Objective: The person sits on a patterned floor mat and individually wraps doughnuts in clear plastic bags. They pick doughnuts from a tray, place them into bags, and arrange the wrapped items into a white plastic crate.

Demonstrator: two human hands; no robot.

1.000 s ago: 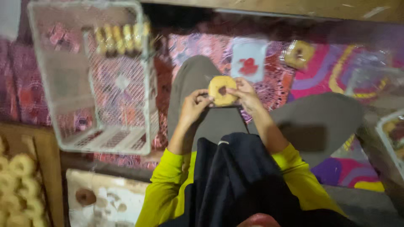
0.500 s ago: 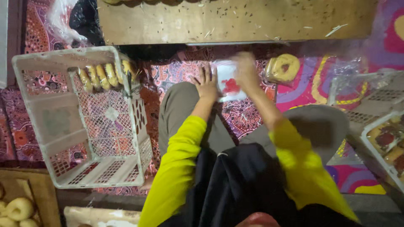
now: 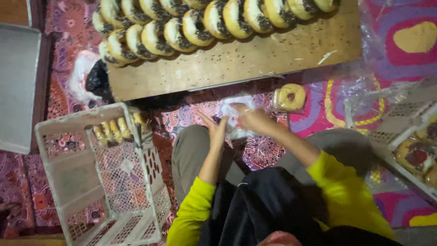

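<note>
Right hand [image 3: 253,119] was closed on a clear plastic wrapper [image 3: 236,116], pinching its top edge. Left hand [image 3: 217,130] was open, fingers spread, touching the wrapper's left side (blurred, so I couldn't tell whether anything was inside). Both sat over my lap, above the patterned mat [image 3: 314,107]. Just beside the right hand lay a wrapped ring doughnut [image 3: 290,97] on the mat. Beyond it, a wooden board [image 3: 236,59] carried rows of doughnuts [image 3: 200,20] with dark sprinkles. To my left stood a white plastic crate [image 3: 102,175] with a few wrapped doughnuts [image 3: 114,130] along its far wall. A second crate [image 3: 400,136] sat at right.
</note>
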